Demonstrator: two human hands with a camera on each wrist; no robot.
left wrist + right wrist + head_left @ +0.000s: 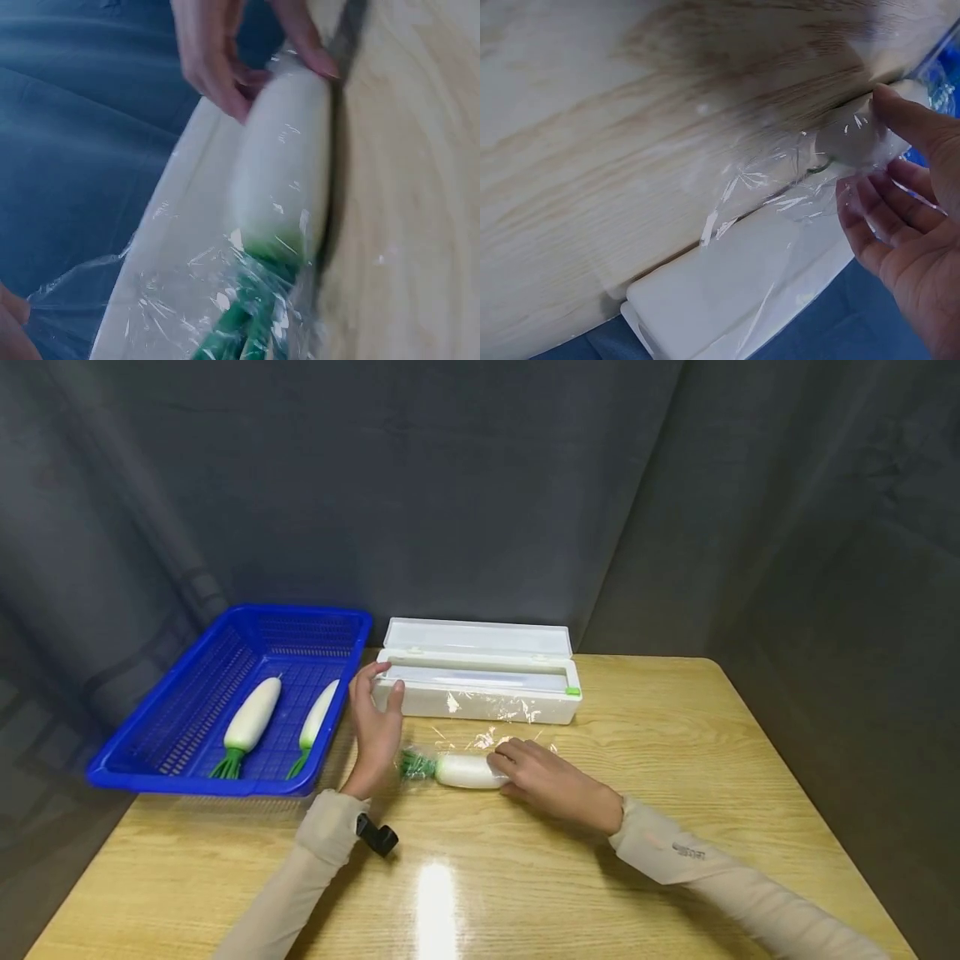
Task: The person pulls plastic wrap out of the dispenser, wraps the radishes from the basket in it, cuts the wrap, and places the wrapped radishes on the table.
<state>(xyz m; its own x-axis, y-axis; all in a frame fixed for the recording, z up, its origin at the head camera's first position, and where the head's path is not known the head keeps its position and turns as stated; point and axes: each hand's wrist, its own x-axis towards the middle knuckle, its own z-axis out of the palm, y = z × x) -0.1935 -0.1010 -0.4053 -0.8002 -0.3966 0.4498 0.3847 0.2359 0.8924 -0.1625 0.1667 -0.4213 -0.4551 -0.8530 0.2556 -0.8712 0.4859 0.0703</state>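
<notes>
A white daikon radish [467, 772] with green stalks lies on the table under clear plastic wrap [161, 300], stalks toward the left. My right hand [551, 781] holds its root end through the wrap, thumb on one side and fingers on the other, as the right wrist view also shows. My left hand [377, 722] is raised at the left end of a white wrap dispenser [480, 703]. A drawn-out edge of the film runs to its fingertips in the left wrist view. The dispenser's lid [480, 635] stands up, and film stretches from its front toward the radish.
On the left, a blue plastic basket [217, 787] contains two more daikon radishes, one [253, 714] in full view and another [318, 718] partly behind the basket's rim. Dark grey curtains [480, 502] hang behind the wooden table [675, 760] and along its sides.
</notes>
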